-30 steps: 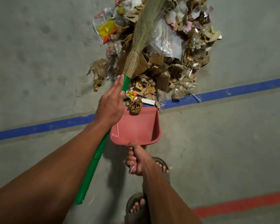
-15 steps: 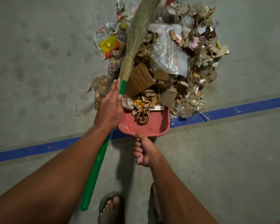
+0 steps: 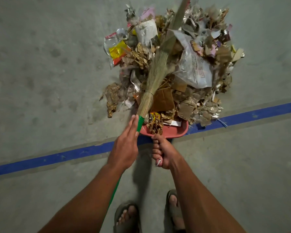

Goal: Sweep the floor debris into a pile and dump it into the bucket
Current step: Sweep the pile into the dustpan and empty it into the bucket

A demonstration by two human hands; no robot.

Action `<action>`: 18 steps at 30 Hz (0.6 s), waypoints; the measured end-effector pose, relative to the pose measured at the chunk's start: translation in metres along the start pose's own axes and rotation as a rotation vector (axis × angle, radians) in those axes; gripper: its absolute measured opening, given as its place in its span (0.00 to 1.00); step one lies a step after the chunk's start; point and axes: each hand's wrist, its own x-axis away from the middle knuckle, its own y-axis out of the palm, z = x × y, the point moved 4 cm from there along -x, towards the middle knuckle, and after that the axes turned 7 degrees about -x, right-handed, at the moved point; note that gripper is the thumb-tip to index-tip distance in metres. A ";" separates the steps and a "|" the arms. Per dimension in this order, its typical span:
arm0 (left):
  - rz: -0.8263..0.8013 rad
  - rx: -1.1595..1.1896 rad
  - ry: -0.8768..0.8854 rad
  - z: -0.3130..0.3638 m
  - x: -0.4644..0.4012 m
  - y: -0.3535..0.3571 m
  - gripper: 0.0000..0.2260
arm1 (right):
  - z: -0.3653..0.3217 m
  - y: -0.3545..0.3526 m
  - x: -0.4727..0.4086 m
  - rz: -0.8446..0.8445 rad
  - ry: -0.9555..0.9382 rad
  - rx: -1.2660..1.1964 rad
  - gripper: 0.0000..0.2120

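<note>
A big debris pile (image 3: 196, 69) of torn cardboard, plastic bags and wrappers lies on the concrete floor. A grass broom (image 3: 158, 69) with a green handle (image 3: 139, 122) lies over the pile, bristles pointing away from me. My left hand (image 3: 124, 148) holds the handle just below the bristles, its upper fingers stretched along it. A red dustpan (image 3: 176, 131) sits with its mouth pushed into the near edge of the pile, a few scraps inside. My right hand (image 3: 163, 152) grips the dustpan's handle. No bucket is in view.
A blue floor line (image 3: 57, 157) runs diagonally under the dustpan and past both hands. My two sandalled feet (image 3: 127, 217) stand just behind it. Bare concrete floor (image 3: 40, 73) surrounds the pile on the left and right.
The dustpan has slid forward across the blue line into the pile's edge, and scraps now lie in it. The broom moved forward with it, and I have stepped closer.
</note>
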 end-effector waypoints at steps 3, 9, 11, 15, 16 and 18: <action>0.060 0.032 0.005 -0.005 -0.003 -0.011 0.28 | 0.007 -0.008 0.004 0.018 -0.003 0.014 0.18; 0.049 -0.002 -0.074 -0.006 -0.059 0.004 0.26 | 0.004 -0.005 0.000 0.011 -0.010 0.046 0.18; 0.018 -0.005 -0.084 -0.005 -0.055 0.016 0.27 | 0.003 0.002 -0.003 -0.003 -0.011 0.033 0.19; -0.067 -0.026 -0.118 0.002 -0.003 0.029 0.28 | 0.007 0.010 0.007 -0.043 -0.010 -0.012 0.18; -0.082 -0.045 -0.125 0.002 0.010 0.028 0.28 | 0.010 0.008 0.013 -0.043 -0.009 -0.016 0.18; -0.115 -0.071 -0.139 0.003 0.034 0.020 0.28 | 0.015 0.002 0.031 -0.034 -0.011 -0.008 0.19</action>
